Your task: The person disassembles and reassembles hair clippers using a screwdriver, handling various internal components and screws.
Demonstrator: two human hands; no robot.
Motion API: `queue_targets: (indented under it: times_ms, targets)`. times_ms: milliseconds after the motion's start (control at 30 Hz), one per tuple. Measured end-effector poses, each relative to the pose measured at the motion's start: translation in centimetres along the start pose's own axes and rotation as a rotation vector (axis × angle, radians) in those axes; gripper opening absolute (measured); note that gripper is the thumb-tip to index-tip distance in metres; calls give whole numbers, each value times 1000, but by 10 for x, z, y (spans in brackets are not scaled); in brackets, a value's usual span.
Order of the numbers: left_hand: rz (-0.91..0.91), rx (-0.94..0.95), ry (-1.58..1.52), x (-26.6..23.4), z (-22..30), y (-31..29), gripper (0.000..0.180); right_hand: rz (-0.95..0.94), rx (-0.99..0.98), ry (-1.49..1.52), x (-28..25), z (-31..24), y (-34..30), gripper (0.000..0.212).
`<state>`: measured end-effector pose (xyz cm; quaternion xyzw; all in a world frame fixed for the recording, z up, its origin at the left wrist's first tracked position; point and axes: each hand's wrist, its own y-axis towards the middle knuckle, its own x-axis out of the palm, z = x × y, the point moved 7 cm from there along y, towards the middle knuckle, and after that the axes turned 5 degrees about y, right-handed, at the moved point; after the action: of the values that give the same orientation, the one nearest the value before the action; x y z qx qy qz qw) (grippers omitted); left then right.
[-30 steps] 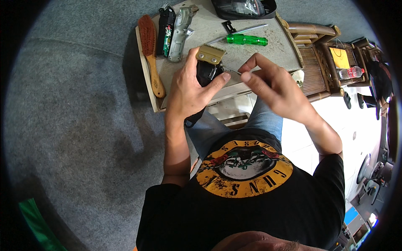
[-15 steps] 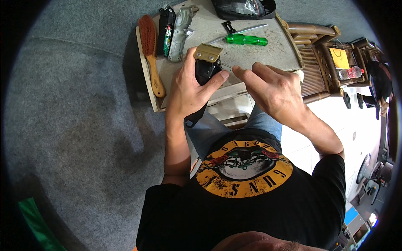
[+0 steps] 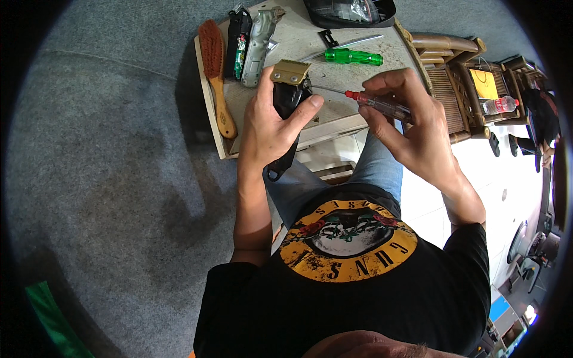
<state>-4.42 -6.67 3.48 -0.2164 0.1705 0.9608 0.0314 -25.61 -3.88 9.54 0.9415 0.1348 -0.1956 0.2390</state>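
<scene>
A: In the head view, what writing are you seeing?

B: Dark lettering is curving around the yellow ring on the black shirt (image 3: 340,307). A faint mark is showing on the wooden handle of the brush (image 3: 219,98), proving too small to read. A red label is wrapping the clear bottle (image 3: 495,106) off to the right.

A: Where is the hair clipper (image 3: 287,101) sitting?

B: Inside the left hand (image 3: 268,125), which is gripping it upright, the thumb pressing along its right side. The gold blade (image 3: 290,73) is pointing away from the body.

A: And the right hand (image 3: 412,122)?

B: It is holding a red-collared screwdriver (image 3: 389,107) between thumb and fingers, to the right of the clipper. The shank is reaching toward the clipper's side, just below the blade; I cannot tell whether the tip is touching.

A: What is lying beyond?

B: A green handle (image 3: 354,56) is resting on the surface (image 3: 394,77), and a grey shell (image 3: 258,51) is lying near the brush.
</scene>
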Motion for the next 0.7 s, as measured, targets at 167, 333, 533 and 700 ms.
queue_targets:
  times_ms: [167, 333, 533, 700]
  targets:
    - [3, -7, -11, 0, 2, 1, 52, -3, -185, -138, 1, 1, -6, 32]
    - [15, 33, -4, 0, 1, 1, 49, 22, -27, -85, 1, 7, -4, 33]
    - [29, -13, -60, -3, 1, 0, 47, -21, 50, 127, -2, 13, -6, 31]
    - [30, -38, -92, -1, -3, -1, 48, 122, -36, 243, -4, 16, -7, 30]
